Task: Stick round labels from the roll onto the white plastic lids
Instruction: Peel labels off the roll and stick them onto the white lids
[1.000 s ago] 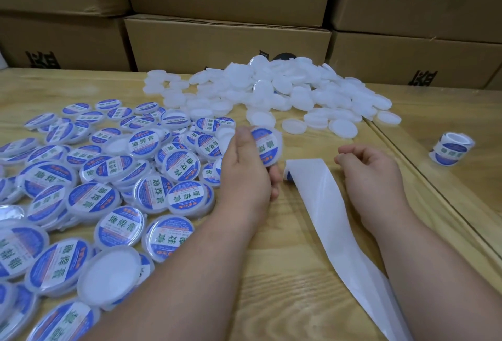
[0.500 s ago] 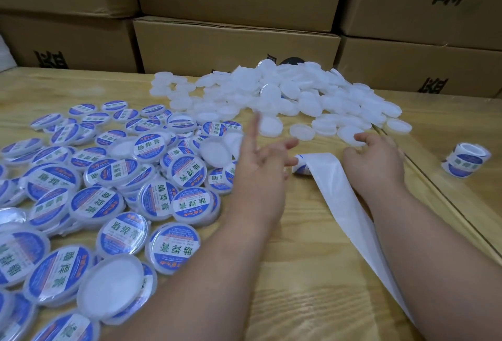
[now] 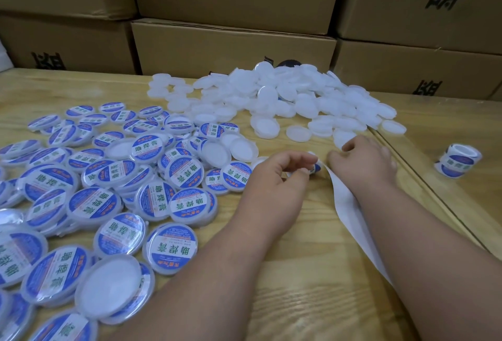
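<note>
A loose heap of plain white lids (image 3: 285,96) lies at the back of the wooden table (image 3: 312,272). Several lids with blue-and-white labels (image 3: 108,199) cover the left side. A white backing strip (image 3: 355,221) runs from the lower right up to a point between my hands. Its end carries a blue label (image 3: 317,168). My left hand (image 3: 279,177) has its fingers curled and pinches that label at the strip's end. My right hand (image 3: 365,162) lies over the strip, its fingertips curled on a white lid (image 3: 343,138) at the heap's near edge.
A small roll of blue labels (image 3: 459,162) stands on the table to the right, past a seam in the tabletop. Brown cardboard boxes (image 3: 233,44) are stacked along the back edge. Bare wood shows in front of my arms.
My left hand let go of a labelled lid onto the left pile and swung back to the strip's end. My right hand reached forward to the edge of the white lid heap.
</note>
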Demonstrator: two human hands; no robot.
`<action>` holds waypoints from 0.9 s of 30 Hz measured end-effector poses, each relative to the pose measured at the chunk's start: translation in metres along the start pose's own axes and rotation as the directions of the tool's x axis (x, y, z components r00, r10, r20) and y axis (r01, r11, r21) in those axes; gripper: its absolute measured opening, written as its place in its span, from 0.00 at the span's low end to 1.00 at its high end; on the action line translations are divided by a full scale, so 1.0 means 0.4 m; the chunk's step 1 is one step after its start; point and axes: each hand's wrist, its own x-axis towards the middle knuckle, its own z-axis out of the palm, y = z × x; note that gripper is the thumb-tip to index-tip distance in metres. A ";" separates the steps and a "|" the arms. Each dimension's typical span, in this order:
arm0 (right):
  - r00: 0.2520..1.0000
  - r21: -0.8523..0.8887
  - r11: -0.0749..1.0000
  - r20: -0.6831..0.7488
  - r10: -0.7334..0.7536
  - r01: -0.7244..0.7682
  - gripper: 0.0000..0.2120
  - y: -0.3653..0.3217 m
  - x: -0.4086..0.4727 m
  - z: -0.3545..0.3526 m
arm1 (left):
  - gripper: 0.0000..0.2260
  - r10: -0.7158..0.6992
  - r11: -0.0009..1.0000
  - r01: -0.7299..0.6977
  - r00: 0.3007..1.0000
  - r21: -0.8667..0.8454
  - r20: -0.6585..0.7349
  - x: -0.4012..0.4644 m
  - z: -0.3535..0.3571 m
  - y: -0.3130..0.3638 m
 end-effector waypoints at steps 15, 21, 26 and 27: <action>0.990 -0.102 0.991 0.122 -0.074 0.087 0.41 0.000 0.100 0.043 | 0.12 0.014 1.000 -0.013 0.999 0.022 -0.038 0.006 0.004 -0.004; 0.984 -0.079 0.987 0.123 -0.128 0.138 0.47 -0.018 0.161 0.063 | 0.11 -0.006 1.000 0.006 0.999 0.014 -0.039 0.005 0.008 -0.010; 0.971 -0.090 0.978 0.167 -0.170 0.187 0.46 -0.040 0.216 0.087 | 0.10 0.014 1.000 -0.013 0.999 0.027 -0.047 0.008 0.009 -0.016; 0.965 -0.094 0.975 0.185 -0.184 0.203 0.44 -0.042 0.225 0.091 | 0.10 0.027 0.999 -0.024 0.998 0.049 -0.051 0.008 0.010 -0.017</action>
